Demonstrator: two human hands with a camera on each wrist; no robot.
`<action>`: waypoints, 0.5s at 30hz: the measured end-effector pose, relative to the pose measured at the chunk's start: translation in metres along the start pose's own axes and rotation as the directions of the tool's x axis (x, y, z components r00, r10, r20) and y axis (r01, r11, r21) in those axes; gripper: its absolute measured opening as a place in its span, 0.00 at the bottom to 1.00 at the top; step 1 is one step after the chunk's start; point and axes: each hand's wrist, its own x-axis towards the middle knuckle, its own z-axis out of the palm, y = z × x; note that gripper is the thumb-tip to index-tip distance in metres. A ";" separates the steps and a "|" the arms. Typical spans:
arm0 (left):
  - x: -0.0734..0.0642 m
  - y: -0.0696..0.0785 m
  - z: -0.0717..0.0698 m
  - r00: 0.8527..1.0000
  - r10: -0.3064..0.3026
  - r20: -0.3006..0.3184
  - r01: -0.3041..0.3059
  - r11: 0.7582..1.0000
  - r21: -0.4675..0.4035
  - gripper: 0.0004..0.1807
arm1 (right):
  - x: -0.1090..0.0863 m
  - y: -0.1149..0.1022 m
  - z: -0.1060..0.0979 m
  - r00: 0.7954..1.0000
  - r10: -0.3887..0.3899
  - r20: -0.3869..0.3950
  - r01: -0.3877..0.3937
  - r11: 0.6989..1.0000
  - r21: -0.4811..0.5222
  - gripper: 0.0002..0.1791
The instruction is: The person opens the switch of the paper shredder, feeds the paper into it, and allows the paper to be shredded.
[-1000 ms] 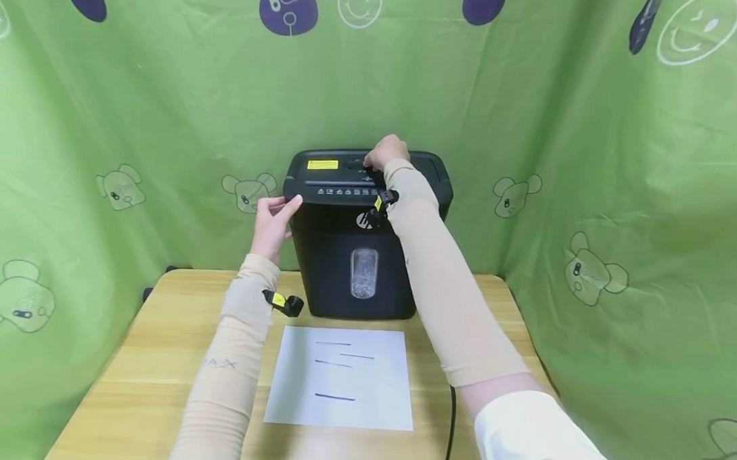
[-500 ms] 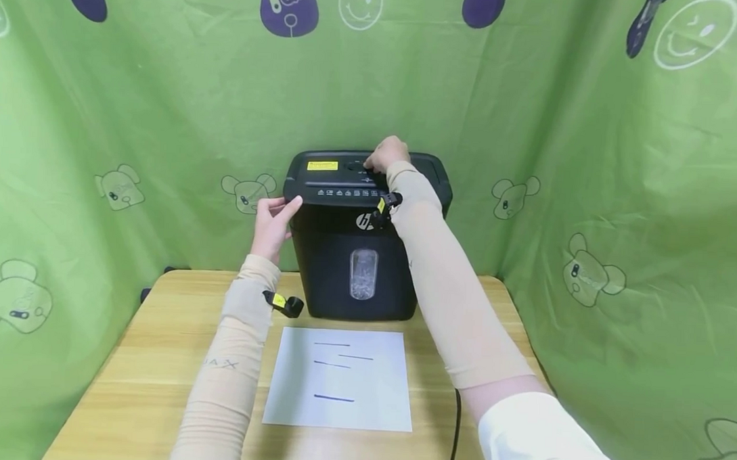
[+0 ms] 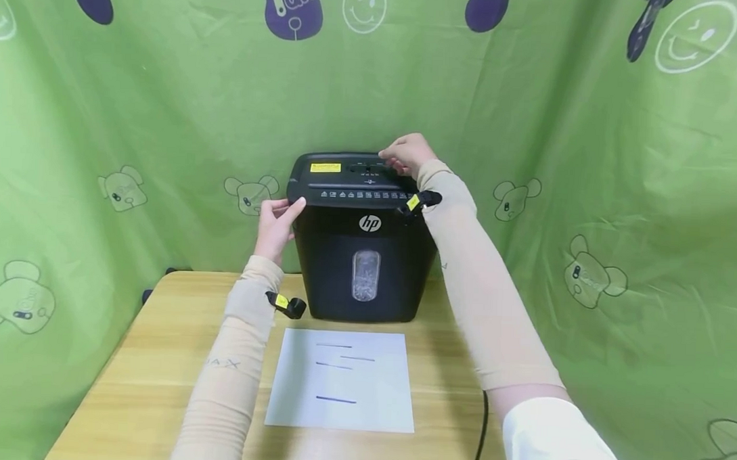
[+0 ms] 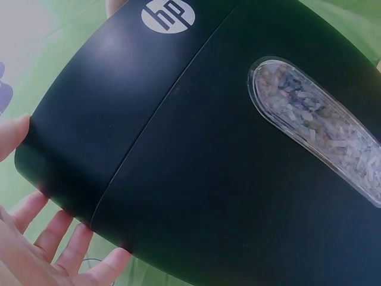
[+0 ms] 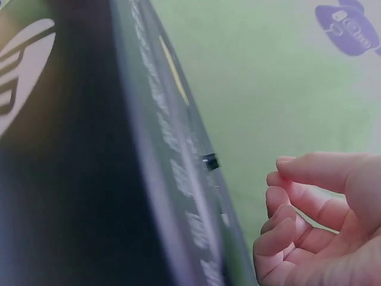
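Note:
A black HP paper shredder [image 3: 337,256] stands upright on the table, its window [image 3: 365,274] showing shredded bits. My left hand [image 3: 274,223] is at its left upper corner, thumb against the lid's front edge and spread, fairly straight fingers touching the side [image 4: 65,238]. Above the lid's right part is my right hand [image 3: 410,153], apart from the lid. Thumb and index tips lie close together there, the other fingers curled [image 5: 280,232], and nothing shows between them. A small dark switch [image 5: 209,162] projects from the lid top, left of this hand.
A white sheet [image 3: 341,381] with several dark pen lines lies on the wooden table [image 3: 151,358] in front of the shredder. A black cable [image 3: 482,437] runs along the right, partly under my arm. Green printed curtains [image 3: 214,103] enclose the back and sides.
My right hand has come off the lid's switch area and moved right and slightly up, uncovering the switch and the whole HP logo. The left hand stays at the shredder's corner.

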 end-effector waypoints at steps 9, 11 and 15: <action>0.000 -0.002 0.002 1.000 0.015 -0.016 -0.015 1.000 -0.003 0.31 | -0.027 -0.004 -0.026 0.989 -0.138 0.047 0.138 0.990 0.010 0.04; 0.001 -0.002 0.002 1.000 0.014 -0.016 -0.014 1.000 -0.004 0.31 | -0.036 -0.002 -0.032 0.984 -0.169 0.049 0.168 0.986 0.009 0.04; 0.000 -0.002 0.002 1.000 0.011 -0.020 -0.011 1.000 -0.005 0.30 | -0.054 0.004 -0.043 0.973 -0.226 0.043 0.227 0.974 -0.022 0.04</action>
